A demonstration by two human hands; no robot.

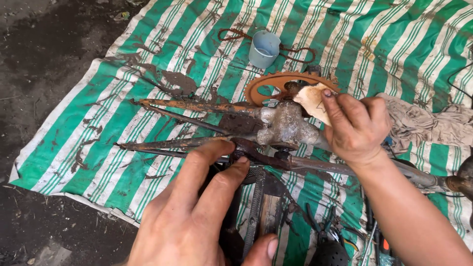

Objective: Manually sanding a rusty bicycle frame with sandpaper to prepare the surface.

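Left hand (197, 212) fingers pressed on rusty crank arm (258, 155), right hand (354, 128) pinching worn sandpaper scrap (313, 101) over grey bottom bracket shell (286, 127), orange chainring (276, 86) behind, pale blue plastic cup (263, 48) far, perhaps pliers (320, 231) near right.

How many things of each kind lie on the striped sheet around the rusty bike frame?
Rusty bike frame: 1
Orange chainring: 1
Grey cup: 1
Dirty rag: 1
Scrap of paper, in the right hand: 1
Total: 5, not counting the half-hidden tools at the bottom edge.

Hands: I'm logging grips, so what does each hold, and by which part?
Right hand pinches a sandpaper scrap by its edge. Left hand grips the rusty crank arm near its end.
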